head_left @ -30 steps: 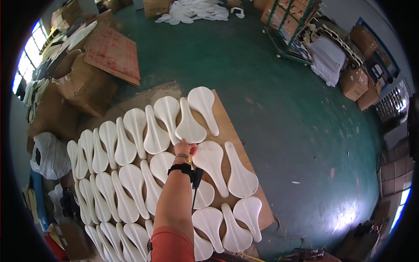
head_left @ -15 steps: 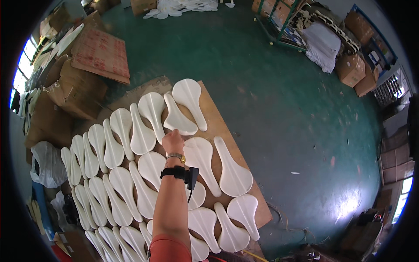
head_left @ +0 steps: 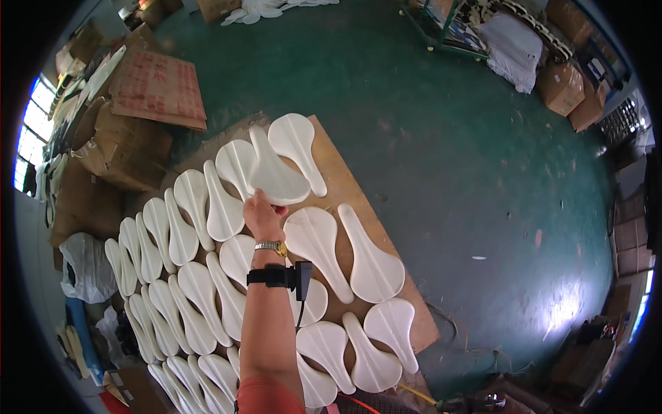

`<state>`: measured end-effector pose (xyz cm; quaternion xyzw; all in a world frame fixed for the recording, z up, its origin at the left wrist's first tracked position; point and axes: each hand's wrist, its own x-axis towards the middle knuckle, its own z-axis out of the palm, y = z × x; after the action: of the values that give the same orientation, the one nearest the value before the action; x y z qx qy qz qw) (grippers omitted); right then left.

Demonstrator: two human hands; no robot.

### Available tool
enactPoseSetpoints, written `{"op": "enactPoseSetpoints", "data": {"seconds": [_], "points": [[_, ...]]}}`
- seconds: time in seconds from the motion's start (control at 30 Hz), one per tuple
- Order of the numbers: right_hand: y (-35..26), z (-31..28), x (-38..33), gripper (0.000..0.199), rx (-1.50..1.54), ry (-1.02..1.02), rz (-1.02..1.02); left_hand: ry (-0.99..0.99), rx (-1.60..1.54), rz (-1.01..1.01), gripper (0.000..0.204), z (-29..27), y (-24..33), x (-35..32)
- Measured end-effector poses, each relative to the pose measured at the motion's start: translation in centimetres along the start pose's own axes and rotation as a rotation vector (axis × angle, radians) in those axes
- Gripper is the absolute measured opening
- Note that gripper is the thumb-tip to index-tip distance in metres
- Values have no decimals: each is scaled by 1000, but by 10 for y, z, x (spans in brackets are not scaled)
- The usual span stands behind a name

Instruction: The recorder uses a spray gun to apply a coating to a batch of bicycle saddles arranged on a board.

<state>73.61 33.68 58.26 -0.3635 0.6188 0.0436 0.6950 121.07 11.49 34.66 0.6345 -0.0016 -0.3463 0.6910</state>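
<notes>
Green-painted floor (head_left: 448, 152) — at left, a brown cardboard box (head_left: 131, 148) and white plastic bag (head_left: 91, 272); upper right, a green-framed cart (head_left: 447, 23).

The bare left hand (head_left: 263, 217) is wearing a watch (head_left: 267, 245) at the wrist, its silvery band carrying a gold-toned case. Behind it, a black strap (head_left: 267, 277) is holding a boxy black module (head_left: 302, 279), and a thin dark cable (head_left: 301, 314) is trailing from that. An orange-red sleeve (head_left: 270, 397) is covering the arm higher up.

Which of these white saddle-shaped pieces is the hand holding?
The white pear-shaped saddle piece second from the right in the farthest row, narrow end pointing away; it alone has the person's bare hand gripping its wide near edge.
</notes>
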Motion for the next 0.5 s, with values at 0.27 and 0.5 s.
{"op": "enactPoseSetpoints", "data": {"seconds": [0.27, 0.5], "points": [[-16, 3, 0, 17, -112, -14, 173, -167, -140, -113, 28, -34, -10, 52], [21, 4, 3, 15, -71, -53, -25, -132, 89, -431, 24, -54, -43, 83]]}}
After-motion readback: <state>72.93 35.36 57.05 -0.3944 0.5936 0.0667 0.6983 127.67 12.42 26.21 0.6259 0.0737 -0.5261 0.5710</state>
